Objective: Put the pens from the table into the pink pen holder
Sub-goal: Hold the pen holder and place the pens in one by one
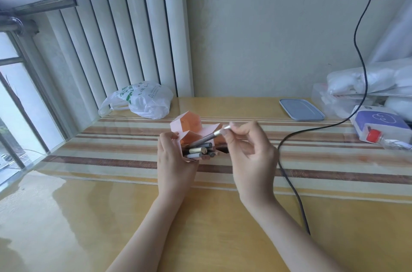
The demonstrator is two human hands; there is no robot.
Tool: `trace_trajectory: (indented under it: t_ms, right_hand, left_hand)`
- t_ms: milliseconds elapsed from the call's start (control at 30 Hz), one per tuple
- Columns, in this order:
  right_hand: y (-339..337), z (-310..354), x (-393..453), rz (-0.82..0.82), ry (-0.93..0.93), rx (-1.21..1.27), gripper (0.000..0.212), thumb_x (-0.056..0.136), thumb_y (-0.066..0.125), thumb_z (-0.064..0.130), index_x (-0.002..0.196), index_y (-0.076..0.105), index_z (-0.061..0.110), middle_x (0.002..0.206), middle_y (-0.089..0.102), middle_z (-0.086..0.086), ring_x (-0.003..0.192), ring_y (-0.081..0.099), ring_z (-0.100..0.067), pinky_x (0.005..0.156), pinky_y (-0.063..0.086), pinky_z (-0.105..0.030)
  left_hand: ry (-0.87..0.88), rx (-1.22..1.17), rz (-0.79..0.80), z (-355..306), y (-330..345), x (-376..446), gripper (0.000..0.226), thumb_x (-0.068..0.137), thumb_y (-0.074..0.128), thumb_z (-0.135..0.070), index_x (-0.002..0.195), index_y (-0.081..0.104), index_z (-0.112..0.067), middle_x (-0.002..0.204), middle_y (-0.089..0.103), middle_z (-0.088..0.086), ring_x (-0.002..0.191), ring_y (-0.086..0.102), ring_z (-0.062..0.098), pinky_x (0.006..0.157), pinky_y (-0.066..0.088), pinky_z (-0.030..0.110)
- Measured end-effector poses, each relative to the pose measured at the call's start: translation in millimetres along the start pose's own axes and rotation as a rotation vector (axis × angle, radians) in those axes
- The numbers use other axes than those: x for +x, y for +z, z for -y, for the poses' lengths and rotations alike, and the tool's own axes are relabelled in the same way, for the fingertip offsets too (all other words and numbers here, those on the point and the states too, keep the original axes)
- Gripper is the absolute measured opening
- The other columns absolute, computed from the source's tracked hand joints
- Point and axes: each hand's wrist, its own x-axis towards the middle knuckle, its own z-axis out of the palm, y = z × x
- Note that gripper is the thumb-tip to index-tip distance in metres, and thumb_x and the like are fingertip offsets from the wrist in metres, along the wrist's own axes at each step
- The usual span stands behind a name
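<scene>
Pink pen holder (189, 131) gripped by left hand (172, 158), grey pen (207, 138) pinched in right hand (247, 149) fingers (234, 132), tip among pens (200, 151) just below.

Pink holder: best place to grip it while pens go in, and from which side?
Grip the holder low on its left wall, coming from the left, as the left hand does now. The open mouth with flared flaps faces up and right, where the right hand feeds a pen in. Pens already inside lean right, so the left wall stays clear for fingers.
</scene>
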Motion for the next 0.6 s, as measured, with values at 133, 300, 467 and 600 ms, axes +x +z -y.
trace_trajectory:
  t_ms: [133,300,467,600]
  right_hand:
    - [10.3,-10.3,-11.8,0.291,-0.084,-0.209,0.007,0.080,0.067,0.021,0.076,0.065,0.015,0.085,0.071,0.005,0.088,0.065,-0.012,0.075,0.052,-0.032]
    - [13.5,-12.3,-15.4,0.372,-0.082,-0.144,0.011,0.087,0.058,0.021,0.085,0.066,0.014,0.094,0.070,0.004,0.100,0.062,-0.013,0.090,0.047,-0.032]
    - [2.7,-17.0,-1.7,0.171,-0.005,-0.133,0.019,0.094,0.045,0.018,0.098,0.062,0.011,0.098,0.066,0.001,0.096,0.058,-0.012,0.086,0.040,-0.014]
    - [-8.2,-49.2,6.1,0.104,0.227,-0.271,0.018,0.097,0.041,0.020,0.102,0.055,0.012,0.097,0.060,0.003,0.094,0.054,-0.021,0.077,0.033,-0.011]
  left_hand:
    - [0.013,-0.035,-0.006,-1.1,-0.5,-1.3,0.052,0.067,0.074,-0.010,0.102,0.036,-0.014,0.102,0.045,-0.001,0.095,0.045,0.020,0.066,0.029,0.026]
    - [0.004,-0.058,-0.006,0.4,0.0,-0.9,0.051,0.068,0.073,-0.012,0.102,0.036,-0.016,0.102,0.048,0.004,0.094,0.045,0.020,0.067,0.032,0.029]
    - [0.000,-0.033,-0.004,3.8,1.7,0.9,0.057,0.063,0.074,-0.005,0.103,0.036,-0.018,0.104,0.048,0.003,0.096,0.044,0.019,0.065,0.027,0.023]
    - [-0.008,-0.062,-0.026,5.9,1.7,2.2,0.057,0.063,0.074,-0.002,0.102,0.036,-0.018,0.103,0.048,0.004,0.098,0.044,0.021,0.066,0.029,0.025]
